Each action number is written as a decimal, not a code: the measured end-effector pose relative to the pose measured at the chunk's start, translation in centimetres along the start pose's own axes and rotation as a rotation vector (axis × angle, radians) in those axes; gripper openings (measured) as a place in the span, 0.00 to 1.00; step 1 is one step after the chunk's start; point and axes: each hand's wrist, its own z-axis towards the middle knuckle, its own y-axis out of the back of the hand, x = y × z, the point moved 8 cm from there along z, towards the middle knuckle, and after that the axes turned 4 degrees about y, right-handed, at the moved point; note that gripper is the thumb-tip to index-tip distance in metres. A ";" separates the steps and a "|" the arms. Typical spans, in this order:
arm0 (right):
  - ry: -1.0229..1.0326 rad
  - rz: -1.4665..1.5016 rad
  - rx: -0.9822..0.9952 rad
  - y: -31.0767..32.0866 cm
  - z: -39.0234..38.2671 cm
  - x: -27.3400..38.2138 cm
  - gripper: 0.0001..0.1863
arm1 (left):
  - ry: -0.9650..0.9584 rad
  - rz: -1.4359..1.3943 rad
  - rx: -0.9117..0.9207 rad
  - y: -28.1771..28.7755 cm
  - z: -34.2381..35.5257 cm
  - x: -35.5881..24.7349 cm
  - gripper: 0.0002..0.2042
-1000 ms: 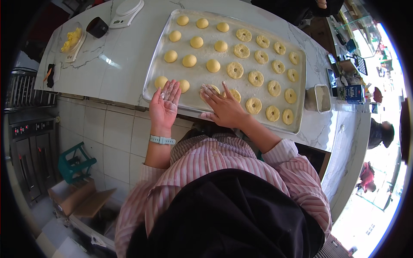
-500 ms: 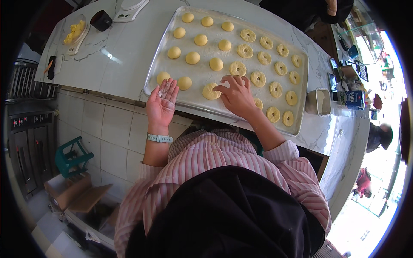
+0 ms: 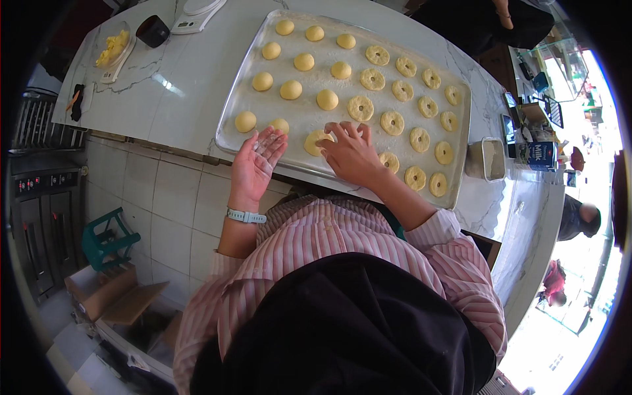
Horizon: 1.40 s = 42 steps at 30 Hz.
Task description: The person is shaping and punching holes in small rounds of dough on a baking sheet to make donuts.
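A large metal baking tray (image 3: 224, 135) dusted with flour carries rows of pale yellow dough. Smooth round dough balls (image 3: 291, 90) fill its left part, and flattened dough rings (image 3: 392, 123) with a hole in the middle fill its right. My right hand (image 3: 354, 156) is at the tray's near side, palm down with fingers bent and apart. Its fingertips are at the right edge of a flattened dough piece (image 3: 317, 142), whose middle is partly hidden. My left hand (image 3: 255, 166), palm up and floury, is open and holds nothing. Its fingertips overlap a dough ball (image 3: 280, 125) at the near edge.
On the marble counter (image 3: 174, 112) stand a scale with a bowl of yellow pieces (image 3: 113, 49), a dark cup (image 3: 153, 31) and a white scale (image 3: 196, 18). Right of the tray are a metal container (image 3: 487, 160) and a blue carton (image 3: 538, 155). A green stool (image 3: 108, 240) stands left on the floor.
My left hand has moved slightly right, closer to the right hand, its fingers now over the near dough ball. The right hand has shifted a little left and its fingers have spread.
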 end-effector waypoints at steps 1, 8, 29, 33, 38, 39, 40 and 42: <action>0.001 -0.013 -0.024 0.1 0.0 0.0 0.11 | 0.019 0.030 0.006 -0.3 0.1 0.6 0.18; 0.094 -0.149 -0.046 -1.1 0.2 0.0 0.18 | 0.057 0.398 0.069 -3.5 -0.2 3.1 0.15; -0.047 0.144 -0.435 8.1 0.0 0.7 0.18 | -0.138 0.507 0.075 -10.3 2.9 3.8 0.12; -0.003 0.504 -0.458 8.7 0.9 -0.9 0.15 | -0.214 0.625 0.104 -11.1 3.1 2.4 0.15; -0.173 1.061 -0.438 8.0 1.9 -4.4 0.14 | -0.189 0.646 0.161 -11.4 3.7 2.9 0.12; -0.207 1.006 -0.408 7.8 2.0 -4.7 0.15 | -0.197 0.702 0.147 -11.4 3.8 2.8 0.14; -0.192 0.955 -0.384 8.0 2.2 -4.9 0.15 | -0.255 0.660 0.120 -11.4 3.7 2.4 0.14; -0.178 0.953 -0.388 8.1 2.3 -5.2 0.16 | -0.362 0.570 0.049 -11.2 3.5 1.6 0.14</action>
